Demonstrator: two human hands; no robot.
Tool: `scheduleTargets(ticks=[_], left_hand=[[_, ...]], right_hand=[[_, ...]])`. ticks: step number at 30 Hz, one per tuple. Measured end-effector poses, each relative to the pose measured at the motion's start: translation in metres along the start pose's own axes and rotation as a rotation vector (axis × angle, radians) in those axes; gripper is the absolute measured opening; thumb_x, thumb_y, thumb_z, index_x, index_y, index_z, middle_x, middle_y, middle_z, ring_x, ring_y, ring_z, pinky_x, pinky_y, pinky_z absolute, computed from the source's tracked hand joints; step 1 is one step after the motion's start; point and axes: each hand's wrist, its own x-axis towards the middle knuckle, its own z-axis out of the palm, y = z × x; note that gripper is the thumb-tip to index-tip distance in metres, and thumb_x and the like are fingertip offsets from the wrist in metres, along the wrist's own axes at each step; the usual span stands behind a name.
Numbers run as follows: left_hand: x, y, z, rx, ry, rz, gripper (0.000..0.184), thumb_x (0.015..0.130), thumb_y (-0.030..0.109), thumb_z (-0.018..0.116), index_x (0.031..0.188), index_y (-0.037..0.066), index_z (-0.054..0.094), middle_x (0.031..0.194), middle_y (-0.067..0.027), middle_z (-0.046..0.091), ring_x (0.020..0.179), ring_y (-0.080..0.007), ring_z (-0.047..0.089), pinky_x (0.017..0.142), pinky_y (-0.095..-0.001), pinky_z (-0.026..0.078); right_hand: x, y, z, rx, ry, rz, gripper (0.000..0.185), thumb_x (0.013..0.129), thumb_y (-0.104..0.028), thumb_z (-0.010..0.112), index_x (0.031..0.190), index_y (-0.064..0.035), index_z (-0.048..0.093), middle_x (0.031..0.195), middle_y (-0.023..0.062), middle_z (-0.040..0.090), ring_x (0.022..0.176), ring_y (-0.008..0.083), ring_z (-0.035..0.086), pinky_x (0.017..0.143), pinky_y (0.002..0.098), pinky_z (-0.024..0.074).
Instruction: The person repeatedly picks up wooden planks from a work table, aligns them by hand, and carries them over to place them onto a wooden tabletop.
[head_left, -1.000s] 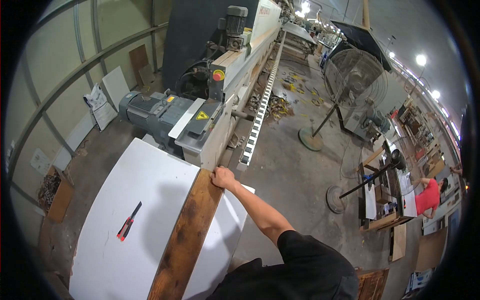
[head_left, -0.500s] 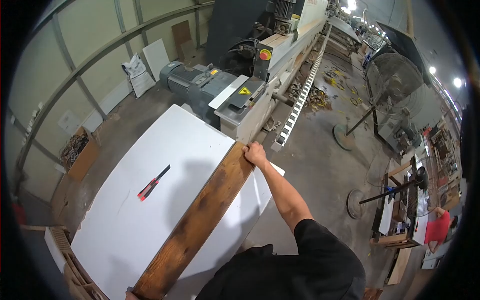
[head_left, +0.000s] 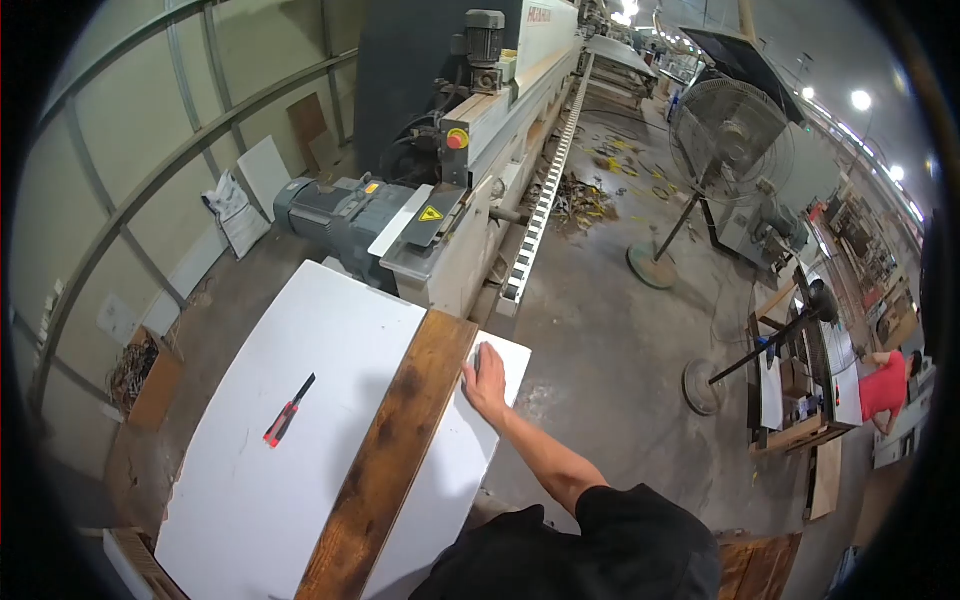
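A long brown wooden plank (head_left: pixel 392 445) with dark burnt-looking patches lies across a white board (head_left: pixel 255 400). My right hand (head_left: pixel 486 386) rests on the white surface just right of the plank's far end. Its fingers stretch forward, with the thumb close to the plank's edge. A small grey patch shows between thumb and fingers; whether it is a thing or a shadow I cannot tell. Left of the plank lies a red and black utility knife (head_left: pixel 284 418), its dark blade pointing away from me. My left hand is out of view, as is the plank's near end.
Beyond the board stands a long machine with a grey motor (head_left: pixel 335 215) and a red stop button (head_left: pixel 457 139). A roller rail (head_left: pixel 540 210) runs beside it. Pedestal fans (head_left: pixel 735 140) stand on the right, near a person in red (head_left: pixel 880 385). A scrap box (head_left: pixel 155 385) sits at left.
My right hand has left the plank's far end and come down onto the white surface beside it. The left hand, earlier at the plank's near end, has gone from view. The camera has turned.
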Motion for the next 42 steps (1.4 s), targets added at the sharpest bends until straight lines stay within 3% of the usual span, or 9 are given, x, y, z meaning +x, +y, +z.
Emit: scheduleTargets(ticks=[3, 5, 7, 11, 13, 16, 20, 35, 42], left_hand=[[0.021, 0.070, -0.008, -0.340, 0.012, -0.083, 0.076, 0.078, 0.058, 0.072, 0.119, -0.005, 0.066, 0.109, -0.0185, 0.070, 0.090, -0.0388, 0.068, 0.074, -0.0468, 0.055], [0.038, 0.124, 0.011, -1.031, -0.365, -0.106, 0.077, 0.079, 0.043, 0.077, 0.132, -0.005, 0.050, 0.129, -0.0306, 0.051, 0.121, -0.0449, 0.045, 0.105, -0.0535, 0.034], [0.047, 0.186, -0.052, -1.043, -0.241, 0.190, 0.046, 0.090, 0.031, 0.066, 0.115, -0.008, 0.060, 0.113, -0.0255, 0.063, 0.109, -0.0420, 0.057, 0.098, -0.0481, 0.043], [0.050, 0.265, -0.157, -1.315, -0.340, 0.620, 0.050, 0.089, 0.032, 0.067, 0.120, -0.006, 0.057, 0.119, -0.0269, 0.059, 0.113, -0.0438, 0.052, 0.101, -0.0514, 0.039], [0.038, 0.290, -0.187, -1.315, -0.388, 0.727, 0.059, 0.088, 0.038, 0.068, 0.126, -0.005, 0.052, 0.122, -0.0263, 0.057, 0.116, -0.0431, 0.050, 0.102, -0.0518, 0.037], [0.019, 0.303, -0.223, -1.181, -0.484, 0.745, 0.068, 0.087, 0.045, 0.067, 0.130, -0.004, 0.048, 0.123, -0.0246, 0.055, 0.117, -0.0425, 0.049, 0.101, -0.0527, 0.036], [0.011, 0.306, -0.225, -1.144, -0.395, 0.695, 0.071, 0.086, 0.049, 0.067, 0.130, -0.002, 0.047, 0.117, -0.0220, 0.054, 0.111, -0.0412, 0.050, 0.098, -0.0530, 0.036], [0.014, 0.305, -0.235, -1.143, -0.421, 0.692, 0.066, 0.088, 0.046, 0.065, 0.130, -0.002, 0.048, 0.115, -0.0223, 0.055, 0.111, -0.0404, 0.050, 0.099, -0.0513, 0.036], [0.014, 0.305, -0.234, -1.183, -0.481, 0.683, 0.069, 0.088, 0.044, 0.066, 0.134, -0.003, 0.045, 0.125, -0.0249, 0.051, 0.119, -0.0423, 0.046, 0.103, -0.0524, 0.033]], right_hand=[[-0.038, -0.005, -0.016, -0.062, -0.079, -0.051, 0.058, 0.094, -0.027, 0.058, 0.137, 0.0088, 0.043, 0.140, 0.0291, 0.045, 0.133, 0.0443, 0.039, 0.114, 0.0492, 0.0297], [-0.052, -0.011, -0.027, -0.144, -0.135, -0.067, 0.058, 0.094, -0.028, 0.058, 0.136, 0.0092, 0.043, 0.141, 0.0288, 0.045, 0.134, 0.0444, 0.038, 0.115, 0.0497, 0.0283], [-0.061, -0.017, -0.036, -0.185, -0.146, -0.078, 0.056, 0.094, -0.029, 0.057, 0.135, 0.0082, 0.045, 0.141, 0.0280, 0.045, 0.134, 0.0438, 0.038, 0.115, 0.0501, 0.0275], [-0.071, -0.021, -0.041, -0.245, -0.132, -0.083, 0.053, 0.094, -0.029, 0.057, 0.132, 0.0061, 0.048, 0.142, 0.0262, 0.045, 0.135, 0.0427, 0.038, 0.115, 0.0509, 0.0268], [-0.071, -0.020, -0.040, -0.269, -0.136, -0.082, 0.053, 0.094, -0.030, 0.058, 0.132, 0.0055, 0.048, 0.142, 0.0254, 0.046, 0.135, 0.0421, 0.038, 0.115, 0.0509, 0.0269], [-0.072, -0.022, -0.040, -0.287, -0.135, -0.086, 0.052, 0.093, -0.030, 0.057, 0.132, 0.0050, 0.049, 0.142, 0.0246, 0.046, 0.135, 0.0410, 0.038, 0.115, 0.0505, 0.0272], [-0.069, -0.025, -0.043, -0.288, -0.149, -0.076, 0.051, 0.094, -0.031, 0.057, 0.130, 0.0045, 0.051, 0.141, 0.0236, 0.047, 0.135, 0.0396, 0.039, 0.114, 0.0501, 0.0279], [-0.069, -0.022, -0.041, -0.304, -0.151, -0.063, 0.049, 0.093, -0.030, 0.057, 0.128, 0.0028, 0.052, 0.141, 0.0224, 0.048, 0.135, 0.0388, 0.038, 0.114, 0.0500, 0.0273], [-0.068, -0.023, -0.042, -0.298, -0.148, -0.053, 0.047, 0.093, -0.029, 0.058, 0.127, 0.0021, 0.053, 0.141, 0.0216, 0.048, 0.135, 0.0379, 0.039, 0.114, 0.0495, 0.0272]])
